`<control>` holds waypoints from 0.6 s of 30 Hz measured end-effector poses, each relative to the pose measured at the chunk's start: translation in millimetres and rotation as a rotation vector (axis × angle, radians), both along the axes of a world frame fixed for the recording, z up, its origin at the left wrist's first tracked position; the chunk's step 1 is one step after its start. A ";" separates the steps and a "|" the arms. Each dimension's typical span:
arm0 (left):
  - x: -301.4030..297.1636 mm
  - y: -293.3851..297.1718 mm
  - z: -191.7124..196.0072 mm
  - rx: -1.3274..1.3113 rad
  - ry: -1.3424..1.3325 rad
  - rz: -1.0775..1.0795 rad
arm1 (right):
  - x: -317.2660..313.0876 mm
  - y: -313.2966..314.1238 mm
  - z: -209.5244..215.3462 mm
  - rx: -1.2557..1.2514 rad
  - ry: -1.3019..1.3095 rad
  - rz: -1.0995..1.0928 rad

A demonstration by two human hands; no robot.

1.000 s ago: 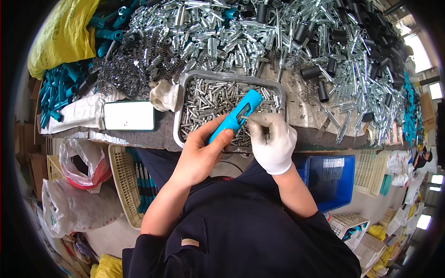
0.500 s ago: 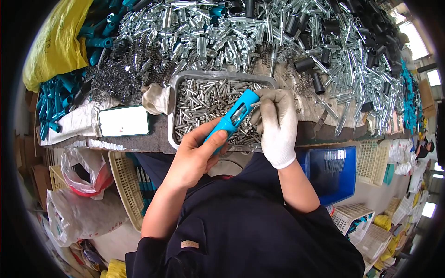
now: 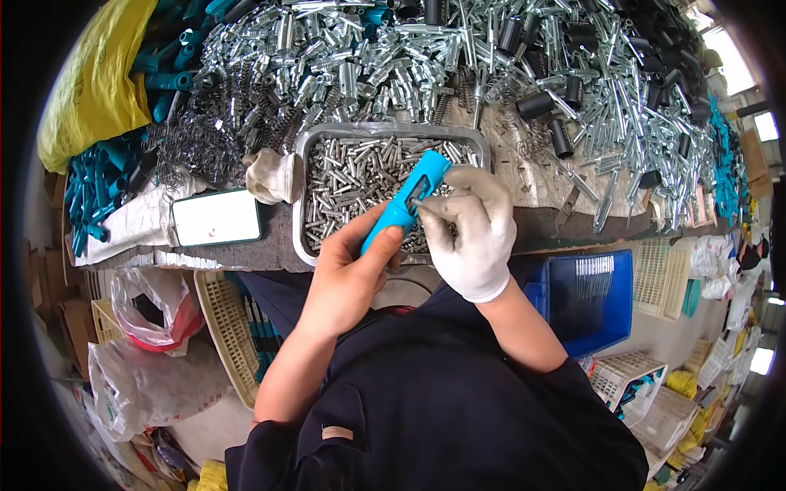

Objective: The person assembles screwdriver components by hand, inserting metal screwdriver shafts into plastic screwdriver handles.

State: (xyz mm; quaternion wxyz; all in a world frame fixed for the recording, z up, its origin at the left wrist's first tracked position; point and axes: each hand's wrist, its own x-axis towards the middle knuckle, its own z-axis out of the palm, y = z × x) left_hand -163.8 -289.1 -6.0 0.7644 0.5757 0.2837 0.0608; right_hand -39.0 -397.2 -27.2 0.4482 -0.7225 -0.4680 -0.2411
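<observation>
My bare left hand (image 3: 350, 266) is wrapped round the lower part of a blue plastic tube (image 3: 428, 169), which tilts up to the right. A long slot is cut in the side of the tube. My right hand (image 3: 471, 233), in a white glove with greyed fingertips, pinches a small metal pin (image 3: 417, 201) at the slot's lower part. How far the pin sits inside the slot I cannot tell. Beneath both hands is a grey tray (image 3: 301, 176) of short metal pins (image 3: 348, 168).
Behind the tray lie heaped metal parts (image 3: 352, 78), dark springs (image 3: 225, 123) and black sleeves (image 3: 536, 105). To the left are a phone (image 3: 216, 218), a crumpled glove (image 3: 273, 175) and a yellow bag (image 3: 98, 82). A blue bin (image 3: 585, 303) and a cream basket (image 3: 221, 335) flank my legs.
My right hand has moved left and down from the tube's top end to its slot, carrying the pin. The tube is a little more upright, still in my left hand.
</observation>
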 end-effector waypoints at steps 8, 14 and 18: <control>1.4 -21.8 -11.0 0.651 -0.081 0.035 | -4.8 -15.3 -4.3 0.002 0.416 -0.099; 14.6 -27.4 5.1 0.060 -0.029 -0.144 | -10.0 -43.4 -7.1 0.429 1.613 0.457; 30.7 -37.1 -15.1 0.300 -0.153 -0.109 | -11.9 -45.1 -14.3 0.628 1.650 0.463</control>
